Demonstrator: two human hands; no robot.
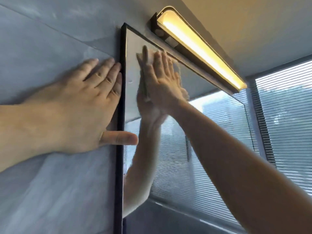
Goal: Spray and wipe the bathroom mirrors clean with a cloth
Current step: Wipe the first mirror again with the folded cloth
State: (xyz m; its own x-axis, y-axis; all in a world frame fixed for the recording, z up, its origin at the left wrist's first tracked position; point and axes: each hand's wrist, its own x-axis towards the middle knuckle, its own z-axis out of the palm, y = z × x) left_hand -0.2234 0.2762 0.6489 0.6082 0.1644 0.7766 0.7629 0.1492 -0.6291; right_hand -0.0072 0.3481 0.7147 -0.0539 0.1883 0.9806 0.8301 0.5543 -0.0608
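Head view: flat right hand presses cloth high on mirror, open left hand rests on wall; wiping seems midway.

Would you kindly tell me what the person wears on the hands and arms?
Nothing that shows: the left hand and right hand are bare, with no gloves, rings or watch, and no sleeve comes into view.

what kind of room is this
Most likely a bathroom: a black-framed mirror hangs on a smooth grey tiled wall, with a lit vanity light bar fixed just above it. A window with slatted blinds is to the right.
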